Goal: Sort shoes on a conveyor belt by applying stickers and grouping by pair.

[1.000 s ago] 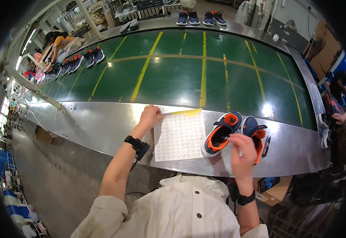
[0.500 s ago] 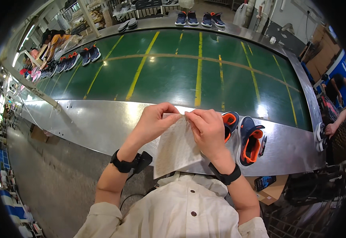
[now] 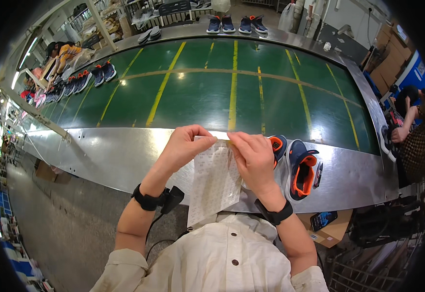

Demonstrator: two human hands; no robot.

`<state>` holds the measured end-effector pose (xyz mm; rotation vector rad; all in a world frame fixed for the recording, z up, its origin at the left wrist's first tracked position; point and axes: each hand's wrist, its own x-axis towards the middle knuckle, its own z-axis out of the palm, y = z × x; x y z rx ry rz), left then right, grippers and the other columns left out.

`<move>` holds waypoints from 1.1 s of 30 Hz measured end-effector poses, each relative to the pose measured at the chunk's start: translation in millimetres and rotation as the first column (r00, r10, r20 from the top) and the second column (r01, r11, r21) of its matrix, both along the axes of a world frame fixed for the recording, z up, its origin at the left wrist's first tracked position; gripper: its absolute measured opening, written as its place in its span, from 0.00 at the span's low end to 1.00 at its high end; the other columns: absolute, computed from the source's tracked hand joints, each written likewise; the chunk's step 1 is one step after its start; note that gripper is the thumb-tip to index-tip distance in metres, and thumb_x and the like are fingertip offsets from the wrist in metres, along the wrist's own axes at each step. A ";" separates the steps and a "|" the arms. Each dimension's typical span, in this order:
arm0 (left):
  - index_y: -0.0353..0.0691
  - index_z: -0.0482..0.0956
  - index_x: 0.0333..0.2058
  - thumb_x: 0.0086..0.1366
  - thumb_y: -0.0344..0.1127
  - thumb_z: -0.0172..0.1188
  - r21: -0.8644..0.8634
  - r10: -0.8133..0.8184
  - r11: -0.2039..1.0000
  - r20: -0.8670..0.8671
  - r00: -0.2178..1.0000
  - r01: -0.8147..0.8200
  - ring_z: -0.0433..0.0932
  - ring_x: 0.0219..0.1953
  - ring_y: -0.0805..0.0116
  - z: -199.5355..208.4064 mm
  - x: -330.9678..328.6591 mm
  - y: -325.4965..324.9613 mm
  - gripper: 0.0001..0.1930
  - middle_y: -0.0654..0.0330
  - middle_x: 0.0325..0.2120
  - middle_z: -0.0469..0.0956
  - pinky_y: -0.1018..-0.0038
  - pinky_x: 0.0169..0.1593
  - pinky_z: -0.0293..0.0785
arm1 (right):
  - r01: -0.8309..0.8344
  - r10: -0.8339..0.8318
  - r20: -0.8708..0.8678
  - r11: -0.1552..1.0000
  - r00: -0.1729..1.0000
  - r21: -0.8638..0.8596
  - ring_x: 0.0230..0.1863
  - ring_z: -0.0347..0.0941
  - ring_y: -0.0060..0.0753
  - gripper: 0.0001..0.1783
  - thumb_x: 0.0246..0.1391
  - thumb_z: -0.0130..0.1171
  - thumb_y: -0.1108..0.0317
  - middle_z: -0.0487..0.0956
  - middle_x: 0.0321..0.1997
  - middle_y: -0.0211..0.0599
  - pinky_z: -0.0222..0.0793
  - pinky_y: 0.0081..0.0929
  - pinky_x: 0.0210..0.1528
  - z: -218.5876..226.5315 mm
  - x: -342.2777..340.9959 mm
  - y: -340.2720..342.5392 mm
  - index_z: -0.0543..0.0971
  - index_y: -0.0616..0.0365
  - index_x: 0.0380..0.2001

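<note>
In front of my chest hangs a thin white sheet (image 3: pixel 215 177) with rows of small print, like a sheet of labels. My left hand (image 3: pixel 189 148) pinches its upper edge between thumb and index finger. Close beside it, my right hand (image 3: pixel 254 158) is closed at the sheet's top right corner, its fingertips almost meeting the left thumb. Whatever small piece may lie between the fingertips is too small to make out. Right of my right hand, a navy shoe with orange lining (image 3: pixel 302 173) stands on the metal ledge, next to its mate (image 3: pixel 276 146), which my hand partly covers.
Beyond the metal ledge (image 3: pixel 110 151) runs a green conveyor belt (image 3: pixel 198 92) with yellow lines. More shoes (image 3: pixel 104 73) stand on it at the left, others (image 3: pixel 227 23) on the far rim. A pen (image 3: pixel 318 175) lies right of the shoe. A phone (image 3: pixel 323 220) rests on a carton below. Co-workers are at both sides.
The sheet has turned flatter toward me, so its printed rows show more clearly. My hands keep their pinch near its top edge. The whole view has shifted slightly.
</note>
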<state>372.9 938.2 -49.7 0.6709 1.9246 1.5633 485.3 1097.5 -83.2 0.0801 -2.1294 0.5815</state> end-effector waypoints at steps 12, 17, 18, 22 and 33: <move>0.39 0.77 0.27 0.56 0.37 0.63 0.007 0.076 0.997 0.157 0.985 -0.078 0.68 0.21 0.84 -9.0 -2.2 5.2 0.08 0.69 0.21 0.74 0.85 0.20 0.61 | -0.026 0.032 -0.058 0.993 0.998 0.112 0.35 0.75 0.32 0.13 0.40 0.63 0.74 0.80 0.37 0.32 0.67 0.34 0.43 -19.5 -2.7 3.4 0.80 0.54 0.34; 0.38 0.77 0.27 0.56 0.37 0.63 0.024 0.076 0.996 0.128 0.989 -0.080 0.68 0.21 0.84 -8.6 -2.7 5.4 0.09 0.69 0.21 0.74 0.85 0.21 0.61 | -0.066 0.066 0.001 0.998 0.998 0.000 0.35 0.74 0.35 0.09 0.42 0.63 0.73 0.79 0.39 0.33 0.66 0.34 0.42 -15.3 -5.8 4.2 0.79 0.54 0.30; 0.38 0.77 0.27 0.56 0.37 0.63 0.015 0.072 0.997 0.098 0.993 -0.074 0.68 0.21 0.84 -8.9 -4.7 6.3 0.09 0.69 0.21 0.74 0.85 0.21 0.62 | -0.070 0.071 0.025 0.997 0.997 -0.029 0.35 0.74 0.35 0.08 0.41 0.63 0.73 0.79 0.39 0.33 0.66 0.34 0.41 -12.3 -7.7 5.8 0.78 0.54 0.30; 0.37 0.78 0.27 0.56 0.37 0.63 0.013 0.052 0.999 0.053 0.997 -0.053 0.70 0.22 0.84 -12.1 -7.7 7.6 0.09 0.67 0.21 0.75 0.86 0.23 0.63 | -0.100 0.098 0.072 0.995 0.993 0.018 0.36 0.73 0.34 0.07 0.41 0.63 0.72 0.78 0.37 0.33 0.65 0.34 0.43 -5.9 -12.9 10.4 0.77 0.55 0.28; 0.38 0.79 0.33 0.55 0.36 0.63 -0.314 0.022 0.939 -0.358 0.934 -0.143 0.75 0.25 0.70 -89.2 -85.7 -17.7 0.09 0.63 0.23 0.79 0.74 0.31 0.71 | 0.165 0.277 0.250 0.296 0.928 -0.941 0.16 0.67 0.12 0.07 0.52 0.61 0.69 0.75 0.20 0.26 0.61 0.12 0.15 -37.3 49.3 39.3 0.75 0.60 0.28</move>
